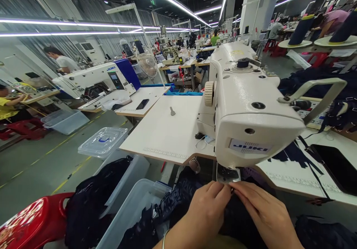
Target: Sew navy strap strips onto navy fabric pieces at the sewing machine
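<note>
A white JUKI sewing machine stands in front of me, its presser area and metal plate just beyond my fingertips. My left hand is closed, thumb and fingers pinching dark navy fabric at that plate. Close beside it, my right hand pinches the same fabric, with the fingertips of both hands almost touching. A small dark bit of it shows between them; the rest is mostly hidden under my hands. Dark navy lace fabric hangs to the left of my left hand.
Left of me are a clear plastic bin, a heap of dark garments and a red stool. A phone and dark straps lie on the right tabletop. A flat metal piece rests on the white table.
</note>
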`<state>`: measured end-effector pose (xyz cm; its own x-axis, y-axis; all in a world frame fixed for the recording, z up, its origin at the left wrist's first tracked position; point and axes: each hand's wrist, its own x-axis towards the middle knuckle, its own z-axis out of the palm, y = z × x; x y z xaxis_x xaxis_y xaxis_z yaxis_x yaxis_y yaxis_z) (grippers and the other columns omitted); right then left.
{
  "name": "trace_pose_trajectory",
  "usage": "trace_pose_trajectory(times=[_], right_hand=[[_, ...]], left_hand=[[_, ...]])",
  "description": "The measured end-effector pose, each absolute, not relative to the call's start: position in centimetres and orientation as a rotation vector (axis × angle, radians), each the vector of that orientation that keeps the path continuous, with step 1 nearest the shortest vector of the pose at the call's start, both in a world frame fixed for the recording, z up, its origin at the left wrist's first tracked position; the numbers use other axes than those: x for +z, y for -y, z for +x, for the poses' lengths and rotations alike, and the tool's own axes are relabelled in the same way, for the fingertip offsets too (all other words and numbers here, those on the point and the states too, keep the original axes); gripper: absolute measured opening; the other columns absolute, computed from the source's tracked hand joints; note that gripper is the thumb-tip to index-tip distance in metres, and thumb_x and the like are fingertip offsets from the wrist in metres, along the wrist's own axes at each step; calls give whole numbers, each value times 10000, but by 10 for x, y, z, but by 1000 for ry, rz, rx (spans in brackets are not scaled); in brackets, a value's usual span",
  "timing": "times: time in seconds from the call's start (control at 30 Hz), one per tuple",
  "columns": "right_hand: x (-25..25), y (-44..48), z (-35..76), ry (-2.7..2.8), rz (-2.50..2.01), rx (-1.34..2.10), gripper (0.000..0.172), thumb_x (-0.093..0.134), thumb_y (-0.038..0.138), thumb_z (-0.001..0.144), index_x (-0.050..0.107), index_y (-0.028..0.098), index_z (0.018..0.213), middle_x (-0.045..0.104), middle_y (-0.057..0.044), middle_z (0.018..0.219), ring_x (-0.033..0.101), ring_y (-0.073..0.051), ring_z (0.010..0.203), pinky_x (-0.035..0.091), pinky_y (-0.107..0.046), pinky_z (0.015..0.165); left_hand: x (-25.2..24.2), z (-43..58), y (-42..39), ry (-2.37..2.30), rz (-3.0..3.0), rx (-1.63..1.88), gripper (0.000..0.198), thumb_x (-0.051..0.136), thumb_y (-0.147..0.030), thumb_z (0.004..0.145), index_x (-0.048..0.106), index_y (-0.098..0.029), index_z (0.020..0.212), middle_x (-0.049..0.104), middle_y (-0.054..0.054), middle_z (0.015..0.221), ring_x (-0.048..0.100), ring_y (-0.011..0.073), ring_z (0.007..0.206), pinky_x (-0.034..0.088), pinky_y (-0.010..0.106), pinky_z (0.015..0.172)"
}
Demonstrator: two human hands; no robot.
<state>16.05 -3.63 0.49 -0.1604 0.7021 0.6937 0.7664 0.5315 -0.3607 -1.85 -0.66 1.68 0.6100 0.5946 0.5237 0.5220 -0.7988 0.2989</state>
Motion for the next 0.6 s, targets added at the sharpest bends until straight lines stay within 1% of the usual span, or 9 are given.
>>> trace_pose_trajectory(times=[0.07,0.1,0.2,0.27,0.33,0.4,0.47,0.53,0.6], right_hand=[[5,35,162,1922,-1205,-8,209,490,196,979,664,216,1094,753,-13,990,719,-146,888,561,-229,817],[5,35,162,1934,-1220,2,195,488,216,982,660,225,1071,752,-6,970,721,-143,860,565,-226,792],[0,38,160,1936,-1289,-86,172,474,219,982,646,225,974,733,2,826,709,-137,681,558,-231,626],[-4,42,158,1924,-1310,-162,144,499,183,964,639,214,975,717,-3,782,690,-138,621,545,-237,579],[-7,44,157,1906,-1296,-129,153,510,158,955,633,204,1034,725,-25,833,704,-144,677,566,-235,646],[-6,44,158,1906,-1257,45,198,476,172,971,621,202,1103,734,-54,946,722,-151,810,580,-224,744],[-3,44,161,1895,-1233,256,241,437,202,991,604,222,1164,733,-52,1034,717,-149,936,576,-200,811],[0,43,164,1855,-1258,423,273,432,218,998,571,257,1230,744,-12,1031,725,-125,924,573,-151,788],[1,44,167,1805,-1303,507,271,453,227,994,559,289,1235,759,35,964,740,-95,797,568,-98,704]], left_hand=[[18,-18,6,-952,2693,926,270,307,-76,962,559,-169,990,635,46,828,588,157,687,500,228,603],[18,-18,7,-964,2706,917,279,298,-84,972,563,-171,981,636,42,822,588,157,679,497,229,598],[18,-14,9,-1038,2813,936,336,238,-130,1004,573,-154,1006,648,53,817,596,170,664,498,253,587],[18,-12,11,-1070,2895,959,395,181,-150,1017,575,-131,1024,654,68,820,603,178,658,500,268,586],[19,-10,12,-1064,2938,946,424,154,-151,1020,577,-130,992,647,62,792,602,177,639,494,273,574],[19,-9,14,-1051,2937,929,423,158,-153,1020,572,-148,935,629,41,742,590,172,601,473,276,538],[18,-10,15,-1096,2905,925,396,180,-173,1021,568,-155,946,618,31,711,585,172,574,445,283,502],[17,-10,15,-1122,2867,915,333,235,-202,1023,563,-150,1051,629,24,720,592,169,567,432,285,490],[14,-10,16,-1102,2839,902,260,310,-208,1017,554,-164,1094,636,6,720,594,161,559,427,282,491]])
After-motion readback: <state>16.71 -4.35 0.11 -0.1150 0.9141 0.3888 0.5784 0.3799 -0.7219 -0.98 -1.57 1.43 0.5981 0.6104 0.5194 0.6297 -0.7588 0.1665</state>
